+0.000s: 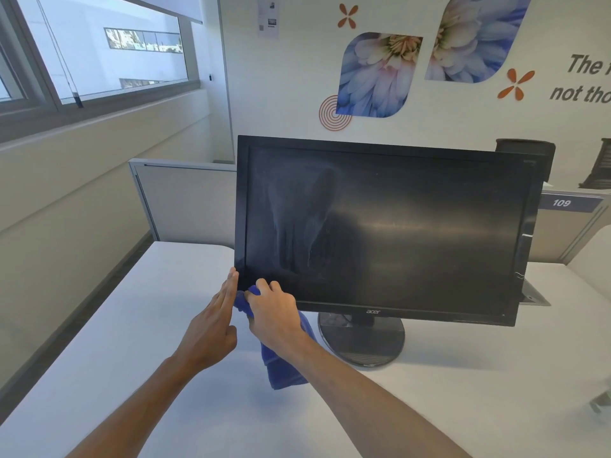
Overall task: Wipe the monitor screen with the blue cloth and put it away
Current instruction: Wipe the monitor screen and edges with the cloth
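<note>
A person's right hand (274, 309) bunches the blue cloth (281, 361) against the lower-left corner of a dark monitor screen (396, 226), fingers curled round the upper wad while the rest of the cloth hangs loose below the wrist, above the white desk (132, 325); the left hand (215, 319), fingers straight and holding nothing, rests its fingertips on the bottom-left corner of the black bezel (241, 206), apparently to steady it

The risks from here look modest but real: pressing hard low on one corner could swivel or tip the monitor on its round stand (362, 338), which is likely why the left hand braces the frame; the trailing end of the cloth could drag across the desk or catch on the stand as the hand sweeps right; and a dry pass may only push the dust about, since pale vertical streaks and a hazy patch mark the left half of the glass while the right half shows a duller, even sheen

The cloth itself is a deep blue, soft and thick like a small towel, with a stitched hem visible near its hanging end

The monitor stands turned slightly on the desk, a grey partition (185, 200) behind it, a window (99, 47) to the left and flower prints (377, 74) on the wall above
</note>
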The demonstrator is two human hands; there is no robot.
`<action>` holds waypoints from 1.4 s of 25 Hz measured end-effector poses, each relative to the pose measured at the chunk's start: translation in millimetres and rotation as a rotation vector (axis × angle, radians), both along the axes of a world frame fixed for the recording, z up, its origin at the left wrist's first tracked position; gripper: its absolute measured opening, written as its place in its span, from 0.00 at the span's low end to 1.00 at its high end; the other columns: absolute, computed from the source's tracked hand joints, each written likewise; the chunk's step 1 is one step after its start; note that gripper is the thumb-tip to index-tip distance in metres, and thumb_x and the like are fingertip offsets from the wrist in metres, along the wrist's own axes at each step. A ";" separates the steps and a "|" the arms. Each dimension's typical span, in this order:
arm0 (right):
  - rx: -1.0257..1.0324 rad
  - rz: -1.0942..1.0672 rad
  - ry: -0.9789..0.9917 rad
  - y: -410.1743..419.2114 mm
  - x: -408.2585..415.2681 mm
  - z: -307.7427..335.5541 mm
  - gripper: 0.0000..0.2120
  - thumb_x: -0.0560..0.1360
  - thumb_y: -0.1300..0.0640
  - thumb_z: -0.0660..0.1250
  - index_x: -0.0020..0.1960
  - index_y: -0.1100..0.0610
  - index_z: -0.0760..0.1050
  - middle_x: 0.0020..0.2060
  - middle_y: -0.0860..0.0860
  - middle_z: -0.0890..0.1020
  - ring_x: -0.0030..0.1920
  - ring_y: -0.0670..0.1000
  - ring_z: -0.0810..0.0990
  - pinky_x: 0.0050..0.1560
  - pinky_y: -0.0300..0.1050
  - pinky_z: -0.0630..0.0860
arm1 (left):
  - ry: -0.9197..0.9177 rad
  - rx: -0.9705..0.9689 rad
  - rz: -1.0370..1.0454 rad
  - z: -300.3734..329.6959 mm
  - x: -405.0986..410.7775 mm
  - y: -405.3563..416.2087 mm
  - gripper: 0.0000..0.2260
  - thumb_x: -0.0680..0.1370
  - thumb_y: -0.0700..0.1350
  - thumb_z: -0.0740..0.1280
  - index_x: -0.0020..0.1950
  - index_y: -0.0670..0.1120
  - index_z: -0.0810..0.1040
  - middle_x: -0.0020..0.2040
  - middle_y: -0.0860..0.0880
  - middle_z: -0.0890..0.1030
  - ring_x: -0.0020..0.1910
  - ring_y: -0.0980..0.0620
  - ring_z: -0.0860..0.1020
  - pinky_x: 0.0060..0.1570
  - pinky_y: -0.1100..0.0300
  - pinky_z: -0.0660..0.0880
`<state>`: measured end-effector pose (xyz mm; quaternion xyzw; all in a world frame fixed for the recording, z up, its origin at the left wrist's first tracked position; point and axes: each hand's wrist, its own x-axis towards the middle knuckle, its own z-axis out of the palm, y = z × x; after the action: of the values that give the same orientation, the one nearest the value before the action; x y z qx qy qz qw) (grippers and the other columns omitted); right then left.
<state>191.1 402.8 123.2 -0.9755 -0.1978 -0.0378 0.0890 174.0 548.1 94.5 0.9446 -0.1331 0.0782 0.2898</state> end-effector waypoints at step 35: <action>-0.309 0.012 -0.049 -64.1 -3.3 27.1 0.13 0.77 0.55 0.63 0.61 0.54 0.73 0.53 0.55 0.75 0.46 0.55 0.76 0.40 0.47 0.67 | -0.057 0.158 0.067 0.2 -3.2 -15.9 0.46 0.72 0.35 0.63 0.74 0.50 0.30 0.77 0.55 0.34 0.76 0.48 0.58 0.31 0.72 0.67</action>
<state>187.8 338.7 150.3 -0.9751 -0.2092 -0.0304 -0.0667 170.8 532.2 94.7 0.9658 -0.1155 0.1038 0.2076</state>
